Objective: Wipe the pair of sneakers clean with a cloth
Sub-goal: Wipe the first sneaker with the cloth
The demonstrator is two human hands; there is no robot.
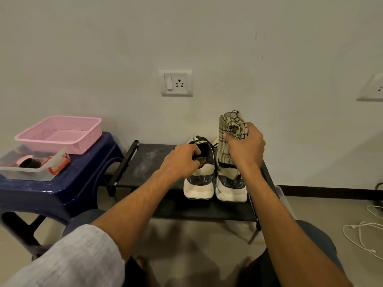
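Head view. On the low black bench [149,162] by the wall: left sneaker [199,181] and right sneaker [231,184], side by side and close together, chunky pale soles nearest the camera.

Left hand [182,160]: hooks into the left sneaker's opening, fingers curled over the collar, gripping it.

Right hand [246,148]: clenches a folded checked cloth [231,125], held upright just above the right sneaker. Lower end of the cloth hanging in front of that shoe's upper; contact impossible to confirm.

Sneakers: probably light, with soft, yielding uppers and stiffer soles. Best steadied at the collar or heel, to keep wiping strokes from shoving the shoe along the bench.

Cloth: limp, easy to bunch. Wants a firm fistful, with a flat pad left free for rubbing.

Off to the left: a blue stool [87,168] carrying a pink basket [60,133] and a clear tub [29,172].
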